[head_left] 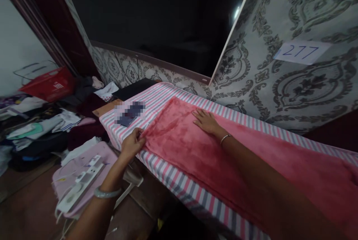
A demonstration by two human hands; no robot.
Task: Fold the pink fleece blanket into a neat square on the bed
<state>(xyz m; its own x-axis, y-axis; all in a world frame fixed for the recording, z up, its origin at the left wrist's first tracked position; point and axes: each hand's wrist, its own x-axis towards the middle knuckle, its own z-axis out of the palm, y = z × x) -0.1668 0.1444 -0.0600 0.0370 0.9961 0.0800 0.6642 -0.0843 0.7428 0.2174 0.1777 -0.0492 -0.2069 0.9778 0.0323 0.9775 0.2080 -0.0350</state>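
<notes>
A plush red-pink blanket (179, 139) lies folded in a long strip over a striped cloth (162, 92) that covers a long narrow surface. My left hand (133, 143) pinches the blanket's near left corner between thumb and fingers. Farther back, my right hand (206, 121) rests flat on top of the blanket, fingers spread. To the left of the blanket, on the striped cloth, is a dark flat object (130, 115), partly blurred out. My right forearm hides part of the blanket's middle.
A large black screen (167, 16) hangs on the patterned wall behind. Heaped clothes (41, 124) and a red bag (50, 83) lie at left. A white power strip (84, 184) sits on a pink padded seat (106, 154) below. Paper marked 277 (302, 51) is on the wall.
</notes>
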